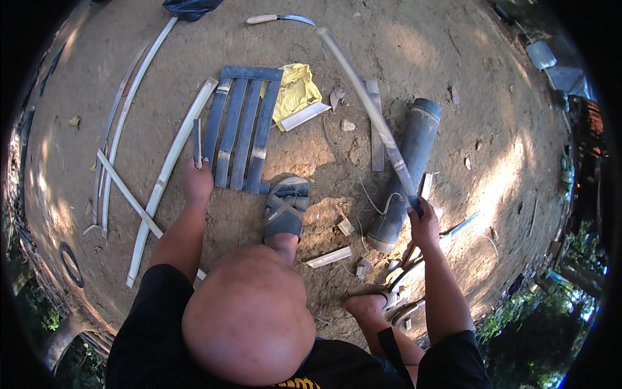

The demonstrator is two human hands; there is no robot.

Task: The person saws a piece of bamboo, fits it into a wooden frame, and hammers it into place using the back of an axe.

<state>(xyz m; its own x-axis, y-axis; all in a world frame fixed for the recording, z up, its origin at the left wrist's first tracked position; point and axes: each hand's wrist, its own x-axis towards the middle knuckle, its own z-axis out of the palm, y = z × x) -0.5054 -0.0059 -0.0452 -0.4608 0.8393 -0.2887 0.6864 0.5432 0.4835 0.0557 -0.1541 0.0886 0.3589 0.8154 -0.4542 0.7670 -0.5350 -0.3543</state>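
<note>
My left hand (197, 180) is closed round a short, narrow dark strip (197, 139) that stands up from my fist. It is right beside the lower left side of a dark slatted panel (243, 129), several slats joined by a crosspiece at the top. My right hand (424, 223) grips the near end of a long wooden stick (369, 107), which slants away to the far left. Under the stick and beside my right hand lies a thick dark bamboo log (414, 149). A flat grey slat (375, 129) rests left of the log.
A yellow crumpled sheet (297, 94) lies by the panel, with a pale strip (306, 117) at its edge. A curved knife (278, 19) is at the far side. Long pale strips (172, 159) lie on the left. My sandalled foot (285, 207) stands near the panel; offcuts (328, 257) are scattered nearby.
</note>
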